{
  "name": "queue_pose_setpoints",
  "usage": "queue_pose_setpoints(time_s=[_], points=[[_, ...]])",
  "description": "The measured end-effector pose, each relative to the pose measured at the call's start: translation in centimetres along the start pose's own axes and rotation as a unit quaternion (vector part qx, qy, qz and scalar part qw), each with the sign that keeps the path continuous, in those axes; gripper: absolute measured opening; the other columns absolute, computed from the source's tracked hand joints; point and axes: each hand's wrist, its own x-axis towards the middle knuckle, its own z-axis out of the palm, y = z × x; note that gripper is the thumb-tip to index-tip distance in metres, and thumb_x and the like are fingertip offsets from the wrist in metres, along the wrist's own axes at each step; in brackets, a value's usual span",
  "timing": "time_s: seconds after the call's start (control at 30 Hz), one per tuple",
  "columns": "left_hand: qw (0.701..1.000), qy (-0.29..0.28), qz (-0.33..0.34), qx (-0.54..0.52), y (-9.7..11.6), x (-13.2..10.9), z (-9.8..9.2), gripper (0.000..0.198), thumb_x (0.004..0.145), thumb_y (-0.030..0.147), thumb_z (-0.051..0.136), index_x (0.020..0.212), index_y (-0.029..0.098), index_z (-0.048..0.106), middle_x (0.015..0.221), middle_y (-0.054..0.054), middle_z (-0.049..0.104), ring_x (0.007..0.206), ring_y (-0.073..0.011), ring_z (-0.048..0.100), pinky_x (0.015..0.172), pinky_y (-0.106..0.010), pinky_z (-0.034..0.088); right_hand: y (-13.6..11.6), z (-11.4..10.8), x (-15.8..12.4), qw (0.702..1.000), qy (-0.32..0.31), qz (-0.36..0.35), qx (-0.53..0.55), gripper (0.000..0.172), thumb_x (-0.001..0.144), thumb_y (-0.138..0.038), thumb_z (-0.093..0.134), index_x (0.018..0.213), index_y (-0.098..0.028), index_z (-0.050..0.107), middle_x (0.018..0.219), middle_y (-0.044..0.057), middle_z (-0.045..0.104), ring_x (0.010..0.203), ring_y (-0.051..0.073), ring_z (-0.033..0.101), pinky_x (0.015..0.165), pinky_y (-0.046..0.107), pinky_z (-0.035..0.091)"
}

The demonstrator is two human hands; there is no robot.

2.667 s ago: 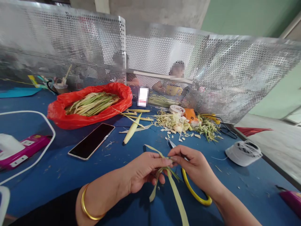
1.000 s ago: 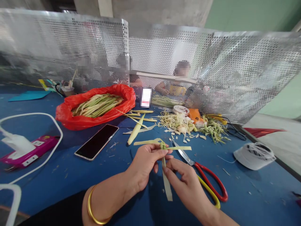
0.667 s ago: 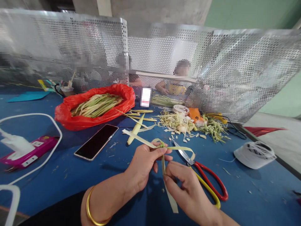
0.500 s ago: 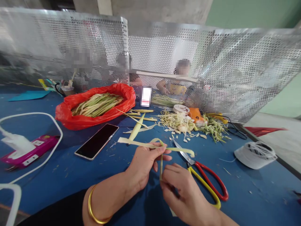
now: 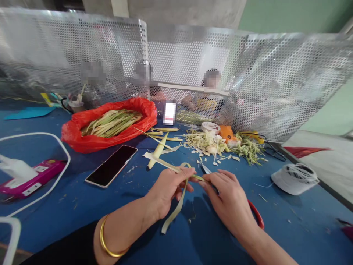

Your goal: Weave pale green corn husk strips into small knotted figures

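At a blue table (image 5: 68,200) before a metal screen (image 5: 176,62), my left hand (image 5: 168,189) pinches leaf strips (image 5: 176,212) between thumb and fingers; one runs sideways across the narrow gap into my right hand (image 5: 228,193), fingertips closed on it.

Both hands (image 5: 167,187) pinch pale leaf strips (image 5: 175,213) above a blue table (image 5: 138,237).

left arm (image 5: 135,217): black sleeve (image 5: 66,244), plain rounded gold bangle (image 5: 102,235) | right forearm (image 5: 266,243): bare | fingers (image 5: 185,173): bare
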Motion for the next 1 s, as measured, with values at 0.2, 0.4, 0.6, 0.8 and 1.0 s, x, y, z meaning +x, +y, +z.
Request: queue_pose_setpoints(time_s=[0.2,0.4,0.6,0.8,1.0], points=[[0.998,0.045,0.000,0.044,-0.1,0.0,0.4,0.015,0.070,0.019,0.072,0.081,0.013,0.064,0.055,0.004,0.058,0.044,-0.0041,0.042,0.037,-0.016,0.022,-0.5,0.1,-0.3,1.000,-0.020,-0.020,0.010,0.026,0.097,-0.021,0.044,0.073,-0.021,0.056,0.063,-0.002,0.061,0.058,0.015,0.054,0.085,0.036,0.036],[0.997,0.070,-0.010,0.040,0.5,0.2,0.2,0.017,0.067,0.021,0.073,0.078,0.012,0.065,0.060,-0.002,0.066,0.043,-0.0047,0.042,0.039,-0.018,0.021,0.2,-1.5,0.3,0.998,-0.043,0.017,0.052,0.030,0.095,-0.026,0.048,0.066,-0.022,0.051,0.062,-0.002,0.060,0.063,0.015,0.056,0.078,0.031,0.038],[0.998,0.037,-0.009,0.050,0.6,0.4,-0.6,0.023,0.064,0.024,0.077,0.082,0.012,0.070,0.065,-0.003,0.068,0.053,-0.0067,0.050,0.050,-0.019,0.033,1.1,-2.0,0.6,0.977,-0.104,0.115,0.145,0.033,0.094,-0.038,0.046,0.070,-0.022,0.062,0.073,0.002,0.065,0.071,0.018,0.058,0.070,0.030,0.041],[0.991,-0.103,-0.054,0.060,0.3,-0.4,-0.2,0.032,0.077,0.042,0.063,0.080,0.012,0.072,0.070,-0.006,0.069,0.057,-0.0100,0.057,0.062,-0.023,0.042,0.7,-1.0,0.7,0.859,-0.122,0.278,0.413,0.038,0.086,-0.052,0.056,0.078,-0.018,0.071,0.080,0.004,0.067,0.083,0.021,0.060,0.079,0.031,0.043],[0.991,-0.091,-0.050,0.079,-0.9,-0.5,0.6,0.023,0.070,0.035,0.071,0.068,0.013,0.066,0.057,0.002,0.055,0.049,-0.0070,0.047,0.051,-0.020,0.036,-0.4,0.6,0.0,0.720,-0.079,0.354,0.592,0.025,0.073,-0.038,0.076,0.069,-0.017,0.064,0.064,0.000,0.059,0.064,0.015,0.053,0.066,0.028,0.042]])
